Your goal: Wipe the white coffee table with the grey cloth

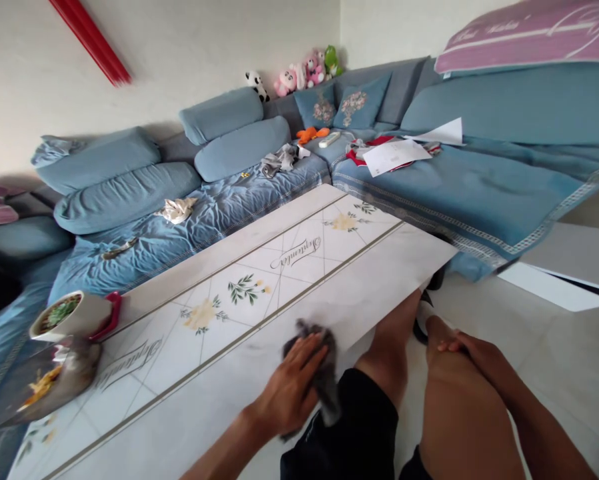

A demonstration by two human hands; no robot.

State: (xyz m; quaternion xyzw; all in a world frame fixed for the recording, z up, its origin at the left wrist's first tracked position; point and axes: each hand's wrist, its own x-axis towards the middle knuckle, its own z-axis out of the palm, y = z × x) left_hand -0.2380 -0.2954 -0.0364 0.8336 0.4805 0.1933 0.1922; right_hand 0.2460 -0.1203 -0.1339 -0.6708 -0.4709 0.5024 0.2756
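My left hand (294,383) presses a dark grey cloth (329,380) onto the near edge of a long white table (364,267). The fingers lie over the cloth, and part of it hangs past the edge toward my lap. A printed band with yellow flowers, green leaves and lettering runs along the tabletop. My right hand (462,347) rests on my right knee, away from the table, with its fingers curled over the leg and partly hidden. Nothing shows in it.
A potted succulent (74,317), a red tray (108,317) and a dark translucent dish (69,380) stand at the table's left end. Blue sofas (244,203) line the far side, with loose clothes and papers (396,157). White panels (554,287) lie on the floor at right.
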